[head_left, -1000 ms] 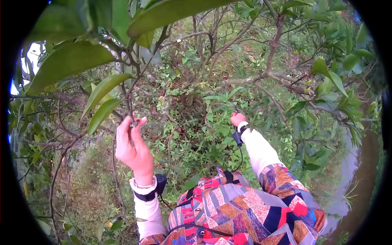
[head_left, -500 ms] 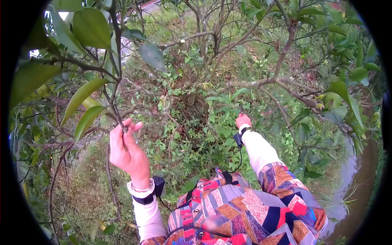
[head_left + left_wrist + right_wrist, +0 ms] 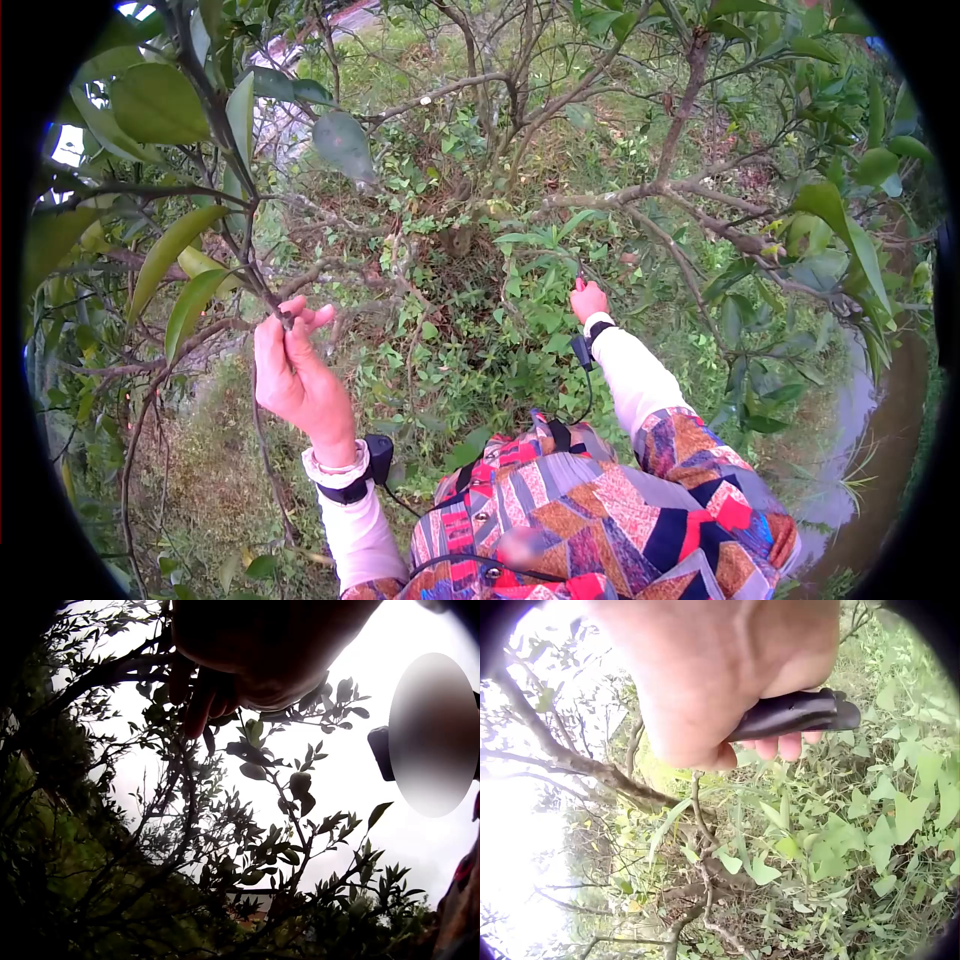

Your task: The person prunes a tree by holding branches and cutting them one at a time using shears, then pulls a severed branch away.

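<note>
In the head view my left hand (image 3: pixel 305 385) is raised at the left, pinching a thin, leafy branch (image 3: pixel 252 235) between thumb and fingertips. The left wrist view shows this hand dark against the sky, with fingers (image 3: pixel 196 712) among twigs. My right hand (image 3: pixel 590 302) is held out lower, right of centre, over the greenery. It grips pruning shears by the dark handles (image 3: pixel 791 716), whose ends stick out of the fist in the right wrist view. A small red part of them shows above the fist in the head view; the blades are hidden.
Thick bare limbs (image 3: pixel 640 195) cross behind and right of the hands. Broad leaves (image 3: pixel 160 103) hang close at the upper left. Leafy weeds (image 3: pixel 840 840) cover the ground below, and a strip of water (image 3: pixel 845 440) lies at the far right. Cables run from the wrist cameras.
My left hand has moved left and slightly down, and the pinched branch has shifted left with it. The right hand has stayed almost in place, turning a little so the red part shows.
</note>
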Available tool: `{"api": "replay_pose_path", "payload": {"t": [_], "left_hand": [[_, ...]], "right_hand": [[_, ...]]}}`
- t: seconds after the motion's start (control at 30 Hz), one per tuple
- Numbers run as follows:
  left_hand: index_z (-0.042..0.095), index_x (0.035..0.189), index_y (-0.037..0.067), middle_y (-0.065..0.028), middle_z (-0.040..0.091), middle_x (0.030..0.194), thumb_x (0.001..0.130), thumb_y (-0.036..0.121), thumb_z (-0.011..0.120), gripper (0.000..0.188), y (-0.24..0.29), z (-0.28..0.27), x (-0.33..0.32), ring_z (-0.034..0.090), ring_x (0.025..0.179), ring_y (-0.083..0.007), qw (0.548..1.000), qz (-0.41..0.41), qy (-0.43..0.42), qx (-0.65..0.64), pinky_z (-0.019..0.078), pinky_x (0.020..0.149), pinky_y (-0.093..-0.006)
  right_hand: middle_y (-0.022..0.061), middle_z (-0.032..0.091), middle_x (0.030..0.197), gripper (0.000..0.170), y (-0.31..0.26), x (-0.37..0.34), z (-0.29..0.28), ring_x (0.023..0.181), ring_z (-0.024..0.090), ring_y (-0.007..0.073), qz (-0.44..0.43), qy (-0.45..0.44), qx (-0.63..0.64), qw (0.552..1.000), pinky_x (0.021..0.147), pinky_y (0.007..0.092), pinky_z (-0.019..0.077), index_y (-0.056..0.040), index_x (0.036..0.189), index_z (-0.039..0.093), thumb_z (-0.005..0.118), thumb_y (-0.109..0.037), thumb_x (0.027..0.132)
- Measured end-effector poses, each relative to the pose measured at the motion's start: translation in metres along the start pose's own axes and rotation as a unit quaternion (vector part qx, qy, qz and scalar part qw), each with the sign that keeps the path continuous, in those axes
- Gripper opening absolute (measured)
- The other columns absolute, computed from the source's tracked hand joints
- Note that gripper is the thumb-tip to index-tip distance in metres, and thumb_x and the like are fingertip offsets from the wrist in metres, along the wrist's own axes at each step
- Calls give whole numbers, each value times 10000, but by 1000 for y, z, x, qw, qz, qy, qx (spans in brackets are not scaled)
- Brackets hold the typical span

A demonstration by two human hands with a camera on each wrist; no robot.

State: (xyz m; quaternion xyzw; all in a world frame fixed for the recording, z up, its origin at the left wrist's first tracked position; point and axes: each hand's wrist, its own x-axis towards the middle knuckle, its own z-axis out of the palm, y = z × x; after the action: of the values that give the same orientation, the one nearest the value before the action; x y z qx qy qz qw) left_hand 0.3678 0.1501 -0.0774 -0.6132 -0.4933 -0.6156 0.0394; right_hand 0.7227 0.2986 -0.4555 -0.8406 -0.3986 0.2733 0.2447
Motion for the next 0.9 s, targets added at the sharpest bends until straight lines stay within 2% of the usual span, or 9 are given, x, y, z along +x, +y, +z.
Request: {"api": "replay_pose_path", "payload": {"t": [0.17, 0.27, 0.33, 0.37, 0.47, 0.73, 0.77, 0.83, 0.9], "left_hand": [[611, 1116, -81, -129, 663, 987, 997, -24, 505, 170, -7, 4, -12, 714, 812, -216, 1000, 6, 20, -14, 559, 732, -307], [593, 1137, -97, -130, 651, 1015, 1038, 24, 445, 215, -2, 0, -14, 693, 856, -197, 1000, 4, -12, -4, 580, 797, -317], [592, 1139, -99, -133, 651, 1020, 1038, 23, 446, 216, -2, -1, -13, 691, 858, -198, 1000, 2, -15, -8, 584, 798, -320], [592, 1141, -102, -136, 651, 1026, 1039, 23, 446, 217, -2, -2, -13, 689, 860, -198, 1000, 0, -18, -10, 588, 798, -323], [628, 1124, -75, -133, 661, 980, 984, -46, 512, 185, -12, 4, -20, 715, 825, -214, 999, -1, 15, -32, 552, 745, -300], [618, 1124, -86, -132, 653, 977, 994, -28, 508, 181, -18, 2, -30, 710, 822, -206, 999, 20, 19, -31, 571, 730, -298], [618, 1123, -87, -127, 652, 976, 997, -25, 506, 180, -17, 2, -30, 709, 822, -201, 999, 26, 14, -13, 572, 719, -290], [619, 1138, -78, -126, 659, 1004, 998, -18, 509, 188, -18, 4, -33, 709, 816, -189, 999, 8, 22, -33, 562, 691, -271], [621, 1154, -70, -126, 666, 1032, 999, -12, 513, 198, -20, 7, -39, 708, 810, -178, 998, -9, 27, -52, 552, 664, -252]], "right_hand": [[252, 683, 1059, 400, 3, -2, 4, 1048, 637, 419, -39, 16, 19, 999, 928, 472, 482, -15, 1059, 639, 618, -328, 811], [215, 701, 947, 352, 17, 17, 21, 887, 684, 373, -44, 28, 49, 997, 839, 433, 514, -6, 981, 653, 618, -307, 803], [136, 681, 785, 262, 16, 25, 20, 652, 663, 278, -23, -37, 121, 992, 672, 390, 520, -24, 901, 658, 627, -262, 794], [136, 681, 785, 262, 18, 28, 20, 652, 663, 278, -22, -36, 121, 992, 672, 390, 520, -24, 901, 658, 627, -262, 794], [24, 549, 634, 147, 6, 17, 7, 501, 552, 179, 51, -142, 250, 956, 464, 384, 427, -80, 834, 594, 655, -207, 791], [22, 501, 624, 212, -10, 20, -16, 479, 516, 190, 131, -222, 265, 929, 432, 403, 402, -120, 803, 493, 654, -257, 807], [22, 501, 624, 212, -11, 19, -19, 479, 516, 190, 130, -223, 263, 930, 432, 403, 402, -120, 803, 493, 654, -257, 807], [72, 559, 772, 311, -8, 23, -23, 541, 541, 223, 141, -259, 276, 915, 524, 446, 437, -95, 1007, 581, 659, -296, 783], [71, 545, 737, 267, -4, 25, -20, 535, 535, 219, 145, -258, 278, 914, 514, 447, 428, -94, 953, 589, 664, -284, 781]]}}
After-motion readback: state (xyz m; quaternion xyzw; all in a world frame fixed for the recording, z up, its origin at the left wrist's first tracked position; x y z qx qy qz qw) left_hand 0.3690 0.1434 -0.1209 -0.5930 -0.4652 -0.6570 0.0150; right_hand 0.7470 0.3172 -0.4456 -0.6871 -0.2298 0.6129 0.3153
